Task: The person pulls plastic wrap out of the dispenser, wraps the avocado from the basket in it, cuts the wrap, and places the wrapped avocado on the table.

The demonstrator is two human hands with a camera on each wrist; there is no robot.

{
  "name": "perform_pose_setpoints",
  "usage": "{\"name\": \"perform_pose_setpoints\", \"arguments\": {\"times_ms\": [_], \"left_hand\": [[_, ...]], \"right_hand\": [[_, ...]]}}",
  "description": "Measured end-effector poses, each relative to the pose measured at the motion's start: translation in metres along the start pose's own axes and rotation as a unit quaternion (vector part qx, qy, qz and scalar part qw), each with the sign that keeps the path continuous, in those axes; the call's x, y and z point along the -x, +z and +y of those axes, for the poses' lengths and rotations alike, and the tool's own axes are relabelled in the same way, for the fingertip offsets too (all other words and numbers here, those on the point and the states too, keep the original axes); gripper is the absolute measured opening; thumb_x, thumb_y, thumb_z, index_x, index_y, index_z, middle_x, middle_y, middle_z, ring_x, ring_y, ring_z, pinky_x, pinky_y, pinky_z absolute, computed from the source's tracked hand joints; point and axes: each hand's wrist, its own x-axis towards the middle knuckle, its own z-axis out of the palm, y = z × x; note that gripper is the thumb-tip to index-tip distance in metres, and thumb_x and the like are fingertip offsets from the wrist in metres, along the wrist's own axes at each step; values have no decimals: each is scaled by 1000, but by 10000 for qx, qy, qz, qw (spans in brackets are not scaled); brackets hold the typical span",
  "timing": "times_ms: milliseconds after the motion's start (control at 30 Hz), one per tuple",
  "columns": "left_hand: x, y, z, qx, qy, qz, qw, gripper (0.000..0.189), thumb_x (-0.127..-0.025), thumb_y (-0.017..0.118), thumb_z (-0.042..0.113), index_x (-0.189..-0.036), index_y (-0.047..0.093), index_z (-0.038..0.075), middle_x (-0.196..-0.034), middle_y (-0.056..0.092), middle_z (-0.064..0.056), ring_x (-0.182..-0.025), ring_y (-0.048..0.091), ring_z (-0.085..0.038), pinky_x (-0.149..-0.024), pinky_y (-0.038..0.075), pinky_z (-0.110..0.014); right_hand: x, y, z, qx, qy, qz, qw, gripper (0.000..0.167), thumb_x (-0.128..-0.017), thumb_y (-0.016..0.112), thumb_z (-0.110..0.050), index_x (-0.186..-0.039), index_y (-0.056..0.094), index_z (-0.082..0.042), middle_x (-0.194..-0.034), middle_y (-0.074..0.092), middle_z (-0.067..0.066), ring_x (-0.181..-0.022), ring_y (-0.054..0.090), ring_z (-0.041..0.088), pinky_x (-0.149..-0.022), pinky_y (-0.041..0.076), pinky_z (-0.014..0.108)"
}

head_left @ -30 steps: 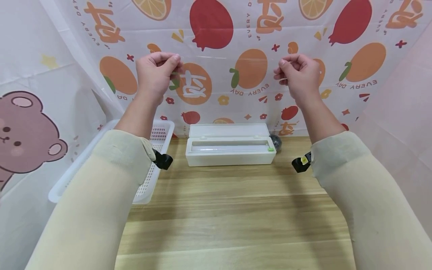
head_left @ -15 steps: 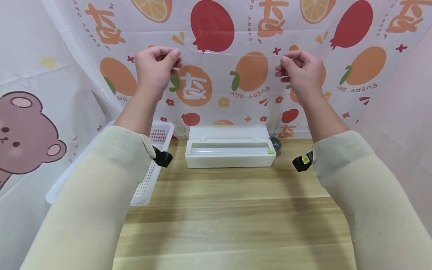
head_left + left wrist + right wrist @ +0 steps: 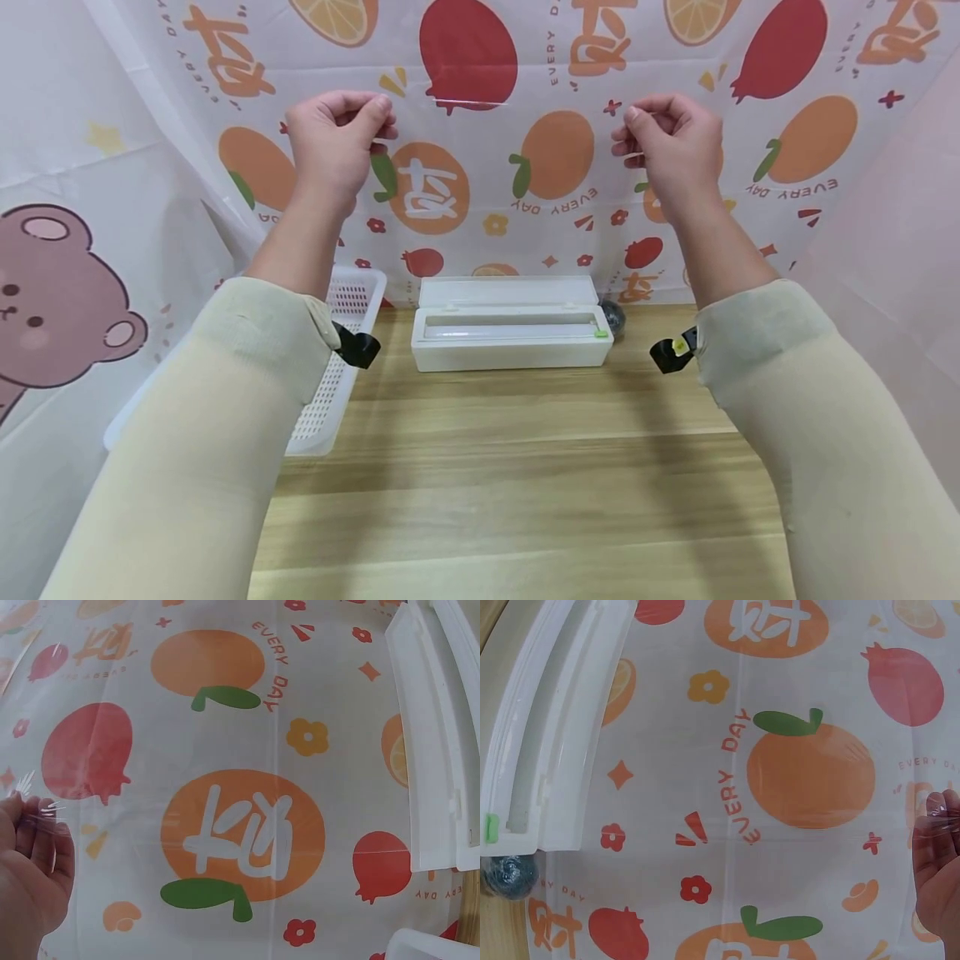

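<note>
A sheet of clear cling film [image 3: 471, 102] stretches between both raised hands, hard to see apart from a pale glint. My left hand [image 3: 336, 154] pinches one side with thumb and fingertips; wrinkles of film show at its fingers in the left wrist view. On the other side, my right hand [image 3: 678, 158] pinches the film too, and its fingers partly leave the right wrist view. Below and between the hands, a white cling film dispenser [image 3: 512, 357] rests on the table, lid [image 3: 508, 291] raised, with a roll inside and a green slider [image 3: 601, 334] at its right end.
A dark ball [image 3: 612, 318] that looks wrapped in clear film sits against the dispenser's right end. To the left, a white perforated basket [image 3: 330, 417] lies partly under my left forearm. Fruit-printed sheeting [image 3: 540, 242] hangs behind the wooden table [image 3: 525, 475].
Both hands have risen a little and spread slightly apart, the left one shifting leftward. The film's glint has climbed with them. The dispenser, ball and basket have stayed in place.
</note>
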Motion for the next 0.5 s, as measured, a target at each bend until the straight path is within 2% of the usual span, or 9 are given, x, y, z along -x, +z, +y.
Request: {"name": "perform_pose_setpoints", "arguments": {"times_ms": [267,500], "left_hand": [[5,1,7,204,86,75,9997,17,-84,76,19,-95,77,6,-86,71,-5,-81,67,-17,-77,54,-27],[7,1,9,262,147,69,9995,19,-84,77,19,-96,76,4,-86,71,-5,-81,67,-18,-76,54,-27]], "right_hand": [[7,2,-9,-251,-332,-16,9991,19,-90,71,-19,-104,69,-6,-88,71,6,-79,69,19,-75,57,25],[7,1,-9,-278,-451,11,9986,22,-89,72,-20,-106,70,-6,-90,73,7,-78,70,19,-75,57,25]]}}
